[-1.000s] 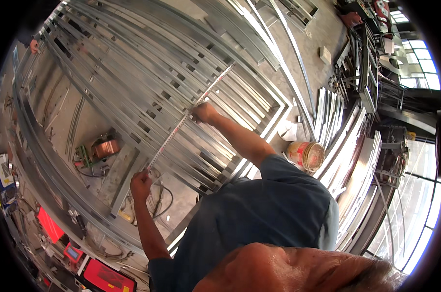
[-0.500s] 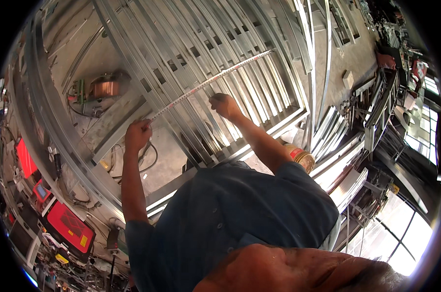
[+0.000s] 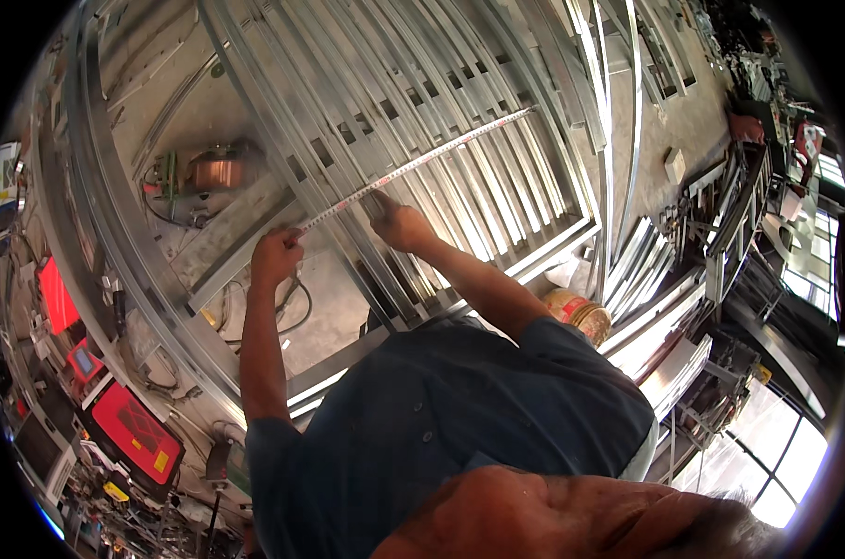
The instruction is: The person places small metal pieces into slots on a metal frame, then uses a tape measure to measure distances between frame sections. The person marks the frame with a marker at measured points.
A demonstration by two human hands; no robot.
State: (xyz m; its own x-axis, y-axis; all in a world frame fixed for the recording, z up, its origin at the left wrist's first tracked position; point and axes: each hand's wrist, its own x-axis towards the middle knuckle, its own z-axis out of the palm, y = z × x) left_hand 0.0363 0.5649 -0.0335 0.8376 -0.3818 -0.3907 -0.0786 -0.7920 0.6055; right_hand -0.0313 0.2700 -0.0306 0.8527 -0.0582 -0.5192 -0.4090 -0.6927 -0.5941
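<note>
My left hand (image 3: 279, 256) is closed on the near-left end of a white tape measure blade (image 3: 404, 170). The blade runs taut up to the right, across several parallel metal bars of a frame (image 3: 543, 244). Just below the blade, my right hand (image 3: 402, 226) is over the bars with its fingers curled. Something short and dark, a fingertip or a small object, points from it toward the tape; which one I cannot make out. Square dark cutouts show in a row along the bars.
A copper-coloured wire spool (image 3: 219, 172) stands beyond the left of the frame. A round yellowish tub (image 3: 581, 315) is by my right elbow. Red-topped equipment (image 3: 133, 433) fills the lower left. Loose metal profiles (image 3: 638, 261) lie stacked on the right.
My right hand has moved left along the bars, closer to my left hand and the tape. My left hand keeps hold of the tape. The whole view has shifted slightly.
</note>
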